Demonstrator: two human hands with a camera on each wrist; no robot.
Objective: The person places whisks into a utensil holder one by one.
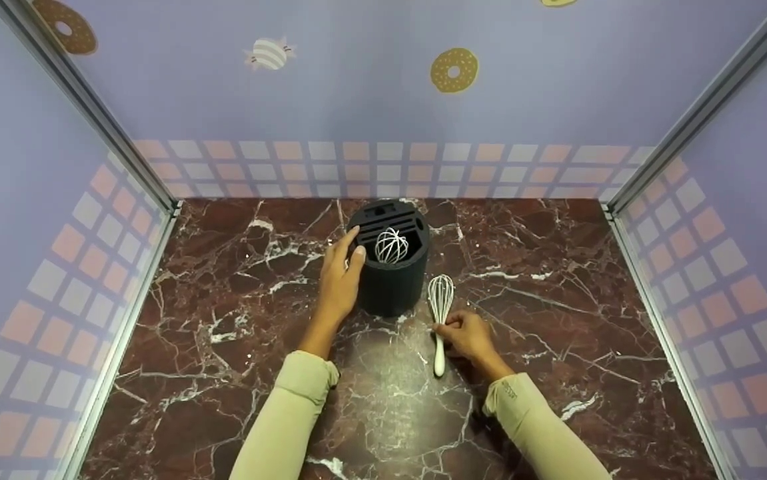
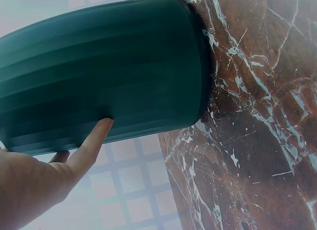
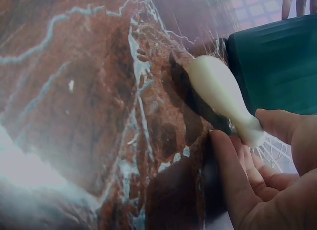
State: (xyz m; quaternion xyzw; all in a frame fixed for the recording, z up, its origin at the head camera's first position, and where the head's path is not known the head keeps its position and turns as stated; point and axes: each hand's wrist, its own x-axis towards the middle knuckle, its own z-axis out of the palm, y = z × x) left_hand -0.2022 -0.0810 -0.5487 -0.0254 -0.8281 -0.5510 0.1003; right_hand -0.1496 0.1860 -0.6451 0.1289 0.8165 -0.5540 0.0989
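Note:
A dark round utensil holder (image 1: 391, 288) stands upright, its slotted top facing up. White whisk wires (image 1: 391, 246) stick out of the large front compartment; what lies below them is hidden. My left hand (image 1: 340, 277) rests on the holder's left side near the rim, thumb and fingers fairly straight; in the left wrist view a fingertip (image 2: 106, 122) touches the green-looking wall. To the right of the holder, my right hand (image 1: 468, 335) pinches a second whisk (image 1: 440, 353) where handle meets wires. Its wire end points at the back wall and its cream handle (image 3: 215, 84) toward me.
The holder and hands are on a dark red marbled tabletop (image 1: 236, 373) with white veins. Purple panels with metal edge strips enclose it at the left, right and back (image 1: 356, 80). The holder stands close to the back panel.

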